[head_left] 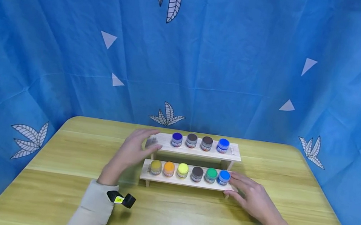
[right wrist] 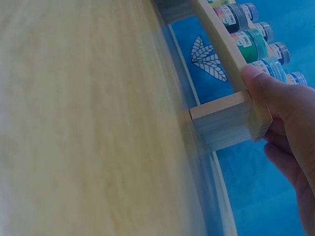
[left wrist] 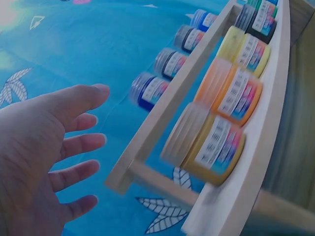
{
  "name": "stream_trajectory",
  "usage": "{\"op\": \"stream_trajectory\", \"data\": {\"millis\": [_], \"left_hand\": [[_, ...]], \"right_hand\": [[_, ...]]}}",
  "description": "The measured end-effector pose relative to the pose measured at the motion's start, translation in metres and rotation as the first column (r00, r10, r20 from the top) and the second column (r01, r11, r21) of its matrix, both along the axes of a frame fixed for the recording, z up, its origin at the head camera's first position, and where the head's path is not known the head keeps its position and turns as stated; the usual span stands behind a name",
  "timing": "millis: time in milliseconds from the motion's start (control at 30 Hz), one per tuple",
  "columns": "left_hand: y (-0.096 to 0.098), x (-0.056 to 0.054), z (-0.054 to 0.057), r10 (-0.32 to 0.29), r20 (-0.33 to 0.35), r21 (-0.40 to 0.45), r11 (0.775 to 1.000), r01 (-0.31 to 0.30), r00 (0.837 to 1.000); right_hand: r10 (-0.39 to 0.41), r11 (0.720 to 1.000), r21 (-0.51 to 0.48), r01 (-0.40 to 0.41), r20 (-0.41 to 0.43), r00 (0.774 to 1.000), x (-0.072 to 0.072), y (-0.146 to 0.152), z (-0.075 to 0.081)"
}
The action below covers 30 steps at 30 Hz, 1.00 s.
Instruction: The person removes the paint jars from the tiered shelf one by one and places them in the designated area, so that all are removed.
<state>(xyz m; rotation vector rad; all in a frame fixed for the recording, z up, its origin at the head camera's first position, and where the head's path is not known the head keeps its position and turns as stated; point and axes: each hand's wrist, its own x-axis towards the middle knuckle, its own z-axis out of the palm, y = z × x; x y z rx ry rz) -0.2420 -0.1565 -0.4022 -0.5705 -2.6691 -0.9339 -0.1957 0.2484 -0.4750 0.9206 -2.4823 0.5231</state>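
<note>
A two-step wooden rack [head_left: 178, 181] bears small paint jars with clear lids. On its lower step stand an ochre jar [head_left: 155, 167], an orange jar [head_left: 169, 169], a yellow jar [head_left: 182, 171], then dark, green and blue ones. The upper step [head_left: 165, 144] carries a violet-blue jar [head_left: 177, 139], two dark jars and a blue jar [head_left: 223, 146]. My right hand [head_left: 254, 199] grips the right end of the lower step, thumb on its front edge, fingers partly hidden behind. Beside the upper step's left end, my left hand [left wrist: 44, 147] has its fingers spread and holds nothing.
The rack stands on a light wooden table [head_left: 166, 217], towards its back edge. Behind and around hangs a blue cloth [head_left: 222, 57] with white leaf and triangle prints. Both wrists wear small black cameras, the left one [head_left: 121, 199] close above the table.
</note>
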Motion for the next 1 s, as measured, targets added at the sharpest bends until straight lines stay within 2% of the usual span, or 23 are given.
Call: {"op": "stream_trajectory", "data": {"millis": [267,633,1000], "left_hand": [[0.019,-0.005,0.001,-0.020,0.026,-0.051,0.998,0.021,0.999],[0.041,-0.016,0.004,0.008,0.062,-0.151,0.988,0.002,0.998],[0.055,-0.024,0.005,0.047,0.060,-0.177,0.984,-0.036,0.997]], "right_hand": [[-0.009,1.000,0.008,0.009,0.028,1.000,0.001,0.000,0.001],[-0.031,0.999,-0.035,0.033,0.061,0.998,0.002,0.000,-0.001],[-0.026,0.998,-0.063,0.027,0.022,0.999,0.000,-0.001,-0.004]]}}
